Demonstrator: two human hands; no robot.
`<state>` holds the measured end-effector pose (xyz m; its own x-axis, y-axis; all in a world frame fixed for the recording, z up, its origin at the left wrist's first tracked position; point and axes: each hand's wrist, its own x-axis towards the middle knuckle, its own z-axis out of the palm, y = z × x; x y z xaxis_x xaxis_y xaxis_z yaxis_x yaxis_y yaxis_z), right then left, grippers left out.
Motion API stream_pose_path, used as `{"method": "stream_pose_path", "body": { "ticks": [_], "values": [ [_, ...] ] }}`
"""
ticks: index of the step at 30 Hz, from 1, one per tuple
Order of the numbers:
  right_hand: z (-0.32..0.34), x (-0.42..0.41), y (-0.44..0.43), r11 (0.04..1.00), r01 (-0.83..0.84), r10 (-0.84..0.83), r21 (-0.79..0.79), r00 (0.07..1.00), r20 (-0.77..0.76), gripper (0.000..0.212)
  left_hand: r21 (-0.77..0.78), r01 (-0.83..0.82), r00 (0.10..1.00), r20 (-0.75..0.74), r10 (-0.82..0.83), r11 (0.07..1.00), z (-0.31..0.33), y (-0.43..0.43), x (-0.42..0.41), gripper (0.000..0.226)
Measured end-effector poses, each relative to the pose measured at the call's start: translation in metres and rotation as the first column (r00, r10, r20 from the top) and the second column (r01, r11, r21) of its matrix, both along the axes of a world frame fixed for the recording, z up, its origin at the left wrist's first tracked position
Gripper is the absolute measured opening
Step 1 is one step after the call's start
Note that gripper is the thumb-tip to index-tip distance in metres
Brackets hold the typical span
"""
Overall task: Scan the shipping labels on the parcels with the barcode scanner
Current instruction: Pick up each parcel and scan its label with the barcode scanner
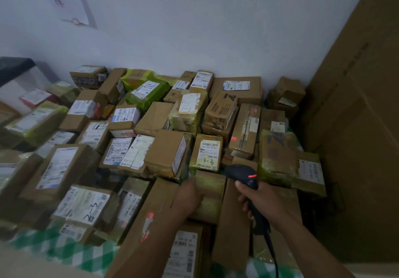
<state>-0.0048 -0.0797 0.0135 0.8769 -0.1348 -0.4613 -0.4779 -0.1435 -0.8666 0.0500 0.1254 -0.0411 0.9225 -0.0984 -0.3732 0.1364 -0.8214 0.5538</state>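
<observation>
1. Your right hand [261, 200] is wrapped round the handle of the black barcode scanner [244, 174], and a red light glows on its head.
2. The scanner's head sits just below the shipping label [209, 153] marked "3-3", nose towards it.
3. Your left hand [190, 193] lies against the left side of a tape-wrapped parcel [212, 193]. Its fingers are hidden, so you cannot tell whether they grip.
4. Many labelled parcels crowd a green checked cloth [54, 249] against the white wall [194, 29].
</observation>
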Motion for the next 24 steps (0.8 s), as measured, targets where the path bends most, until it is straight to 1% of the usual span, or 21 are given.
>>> {"method": "stream_pose_path", "body": {
  "ticks": [3, 5, 7, 9, 10, 12, 13, 14, 15, 17, 18, 21, 22, 24],
  "values": [
    [0.011, -0.006, 0.010, 1.000, 0.021, -0.021, -0.008, 0.999, 0.032, 0.024, -0.015, 0.004, 0.994, 0.113, -0.003, 1.000, 0.015, 0.012, -0.007, 0.059],
    [0.018, -0.012, 0.023, 1.000, 0.023, -0.022, -0.007, 0.999, 0.044, 0.026, -0.011, -0.001, 0.987, 0.160, 0.003, 1.000, 0.027, 0.028, -0.010, 0.058],
    [0.026, -0.019, 0.042, 1.000, -0.001, 0.002, -0.026, 0.999, 0.054, 0.031, 0.019, -0.015, 0.982, 0.189, 0.011, 1.000, 0.037, 0.048, -0.015, 0.046],
    [0.032, -0.027, 0.066, 0.998, -0.029, 0.032, -0.052, 0.998, 0.046, 0.036, 0.066, 0.006, 0.974, 0.227, -0.021, 0.998, 0.041, 0.074, -0.026, 0.035],
    [0.034, -0.032, 0.078, 0.997, -0.048, 0.050, -0.066, 0.998, 0.035, 0.037, 0.056, 0.007, 0.972, 0.234, -0.020, 0.998, 0.039, 0.087, -0.033, 0.035],
    [0.037, -0.045, 0.106, 0.993, -0.087, 0.088, -0.080, 0.996, 0.006, 0.036, -0.040, -0.042, 0.979, 0.197, 0.049, 0.998, 0.030, 0.115, -0.051, 0.031],
    [0.036, -0.052, 0.120, 0.993, -0.098, 0.098, -0.063, 0.995, -0.009, 0.034, -0.029, -0.059, 0.986, 0.155, 0.062, 0.998, 0.023, 0.126, -0.061, 0.029],
    [0.034, -0.059, 0.133, 0.994, -0.100, 0.099, -0.032, 0.995, -0.022, 0.030, 0.035, -0.049, 0.990, 0.131, 0.044, 0.998, 0.017, 0.134, -0.070, 0.030],
    [0.031, -0.067, 0.146, 0.996, -0.094, 0.094, 0.000, 0.995, -0.037, 0.024, 0.104, -0.032, 0.992, 0.127, 0.018, 0.994, 0.008, 0.142, -0.078, 0.033],
    [0.021, -0.081, 0.168, 0.998, -0.067, 0.068, 0.021, 0.994, -0.083, 0.016, 0.144, 0.033, 0.986, 0.157, -0.055, 0.989, -0.007, 0.156, -0.096, 0.040],
    [0.015, -0.087, 0.177, 0.998, -0.055, 0.056, 0.015, 0.992, -0.110, 0.016, 0.159, 0.079, 0.980, 0.168, -0.106, 0.984, -0.013, 0.161, -0.104, 0.049],
    [-0.003, -0.107, 0.196, 1.000, -0.014, 0.010, -0.019, 0.986, -0.166, 0.026, 0.247, 0.173, 0.971, 0.122, -0.207, 0.954, -0.029, 0.173, -0.118, 0.092],
    [-0.009, -0.114, 0.200, 0.999, 0.006, -0.011, -0.033, 0.987, -0.162, 0.029, 0.281, 0.185, 0.969, 0.109, -0.223, 0.942, -0.032, 0.173, -0.121, 0.101],
    [-0.018, -0.124, 0.207, 0.997, 0.066, -0.072, -0.041, 0.986, -0.148, 0.032, 0.344, 0.200, 0.966, 0.090, -0.244, 0.917, -0.034, 0.171, -0.128, 0.110]
  ]
}}
